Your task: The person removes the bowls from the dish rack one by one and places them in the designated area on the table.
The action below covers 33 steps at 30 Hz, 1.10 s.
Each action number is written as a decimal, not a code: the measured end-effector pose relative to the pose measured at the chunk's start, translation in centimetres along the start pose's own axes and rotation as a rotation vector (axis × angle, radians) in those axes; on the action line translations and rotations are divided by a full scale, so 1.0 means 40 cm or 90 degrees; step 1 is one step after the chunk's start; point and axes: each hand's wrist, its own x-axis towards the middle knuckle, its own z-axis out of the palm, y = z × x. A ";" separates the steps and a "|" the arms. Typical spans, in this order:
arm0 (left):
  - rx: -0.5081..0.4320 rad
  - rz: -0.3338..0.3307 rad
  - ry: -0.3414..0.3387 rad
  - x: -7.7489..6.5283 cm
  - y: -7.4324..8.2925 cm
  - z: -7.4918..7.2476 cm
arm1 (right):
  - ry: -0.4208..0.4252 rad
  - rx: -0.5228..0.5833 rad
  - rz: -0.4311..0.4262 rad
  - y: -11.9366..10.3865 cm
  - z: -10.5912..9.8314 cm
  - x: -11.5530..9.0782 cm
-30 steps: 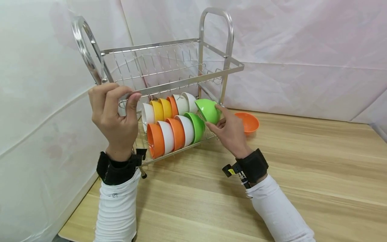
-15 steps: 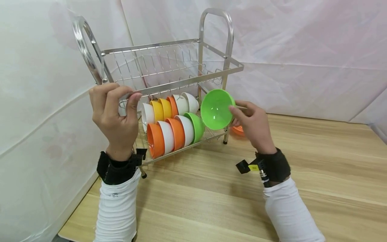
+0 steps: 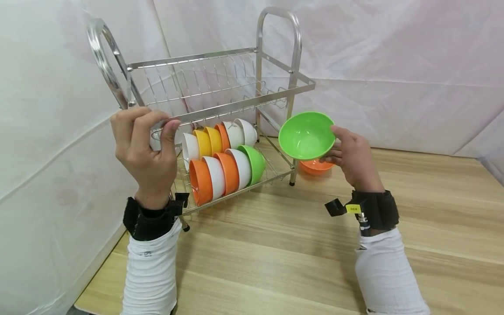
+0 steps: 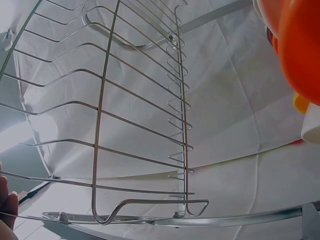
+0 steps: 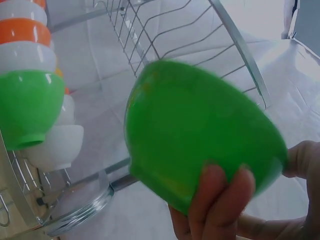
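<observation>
My right hand (image 3: 356, 159) grips a green bowl (image 3: 307, 135) by its right side, thumb at the rim and fingers beneath. The bowl's mouth faces up and toward the head camera, to the right of the dish rack (image 3: 236, 106). In the right wrist view the fingers press against the outside of the bowl (image 5: 200, 130). My left hand (image 3: 145, 151) pinches the front rail of the rack's upper tier at its left end. Below the bowl, an orange bowl (image 3: 316, 167) sits on the table, partly hidden by the green one.
Two rows of bowls stand on edge in the rack's lower tier. The front row holds orange and white bowls, with a green bowl (image 3: 252, 165) at its right end. The back row has white, yellow and orange ones. A pale cloth wall (image 3: 393, 65) closes off the back.
My right hand has drawn the green bowl away from the rack's lower tier to the right and turned its mouth upward. My left hand keeps its grip on the rail.
</observation>
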 end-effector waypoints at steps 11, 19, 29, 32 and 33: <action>-0.016 -0.006 0.030 0.010 0.011 0.007 | 0.005 0.061 0.055 0.006 -0.036 0.008; -0.016 -0.012 0.037 0.010 0.016 0.009 | 0.006 0.109 0.087 0.024 -0.053 0.018; -0.017 -0.011 0.037 0.009 0.013 0.009 | 0.058 0.053 0.120 0.082 -0.074 0.049; -0.017 -0.011 0.036 0.008 0.013 0.009 | 0.083 -0.014 0.133 0.105 -0.078 0.059; -0.016 -0.011 0.035 0.008 0.013 0.009 | 0.092 -0.041 0.134 0.112 -0.078 0.062</action>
